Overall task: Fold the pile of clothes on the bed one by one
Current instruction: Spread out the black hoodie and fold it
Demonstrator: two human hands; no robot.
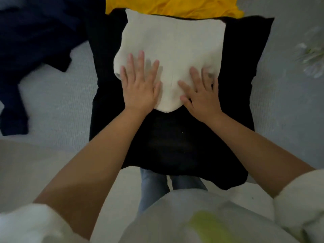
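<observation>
A folded cream-white garment (175, 44) lies on top of a flat black garment (242, 85) in the middle of the bed. My left hand (139, 85) rests flat on the white garment's near left part, fingers spread. My right hand (201, 92) lies flat on its near right part, fingers spread too. Neither hand grips the cloth. A yellow garment (175, 6) lies just beyond the white one, at the far edge of the view.
A dark navy garment (35, 41) sprawls over the bed's left side. The pale grey bedspread (56, 102) shows around the clothes. A white flower-like thing (312, 55) sits at the right edge. My jeans-clad legs (154, 186) stand against the bed's near edge.
</observation>
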